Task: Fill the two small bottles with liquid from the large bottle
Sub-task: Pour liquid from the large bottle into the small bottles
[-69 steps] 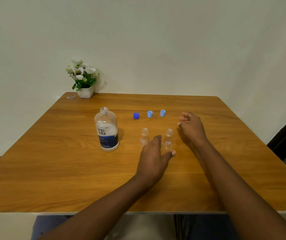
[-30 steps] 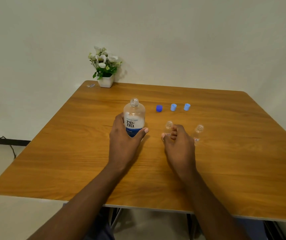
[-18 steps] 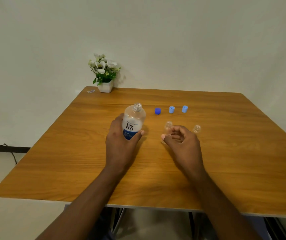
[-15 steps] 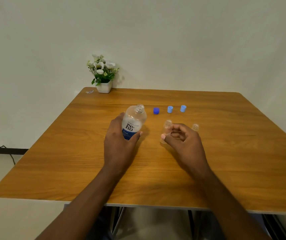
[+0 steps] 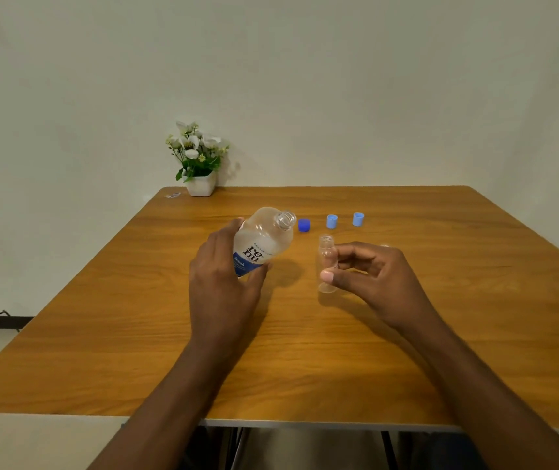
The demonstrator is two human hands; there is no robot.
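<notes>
Presently the left hand (image 5: 224, 290) grips the lower half of the large bottle (image 5: 264, 237), fingers curled round the far side, thumb on the near side by the blue label; bottle held clear of the table (image 5: 135, 334) and tilted, uncapped neck pointing right; its base is hidden by the palm; liquid level hard to read through the clear plastic. The right hand (image 5: 379, 279) pinches the small bottle (image 5: 326, 261) between thumb and curled fingers; it is upright, mouth open, just right of the large bottle's neck, not touching it; cannot tell whether its base rests on the wood. The second small bottle (image 5: 385, 246) is almost wholly hidden behind the right knuckles; only a sliver of rim shows. Behind, in a row: dark blue cap (image 5: 304, 225); left light blue cap (image 5: 332, 221); right light blue cap (image 5: 358, 219). Far left corner: flower pot (image 5: 200, 186); beside it a scrap (image 5: 172, 195), too small to identify. Both forearms are cut off at the lower edge.
</notes>
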